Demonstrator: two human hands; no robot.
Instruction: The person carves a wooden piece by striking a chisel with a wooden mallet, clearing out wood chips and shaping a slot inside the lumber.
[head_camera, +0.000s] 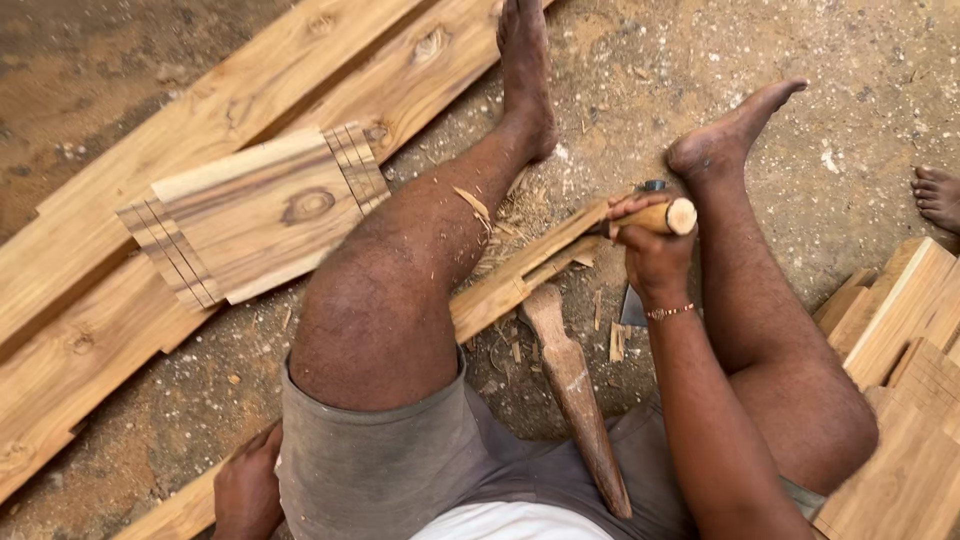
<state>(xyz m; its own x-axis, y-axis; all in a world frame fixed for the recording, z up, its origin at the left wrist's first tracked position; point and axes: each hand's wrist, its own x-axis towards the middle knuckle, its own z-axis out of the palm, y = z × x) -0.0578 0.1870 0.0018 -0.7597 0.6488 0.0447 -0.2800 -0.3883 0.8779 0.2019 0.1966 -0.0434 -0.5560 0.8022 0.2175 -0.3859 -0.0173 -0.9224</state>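
i see the right hand (650, 250) clenched around the round pale wooden handle of a chisel (668, 216), its tip down at the long narrow wooden plank (520, 280) that runs under the left leg; the left hand (248, 490) rests on the near end of that plank, though i cannot tell whether it grips. a worn wooden mallet (575, 390) lies just inside the right wrist. beyond the left hand sits a short light board with scored ends (255, 215)
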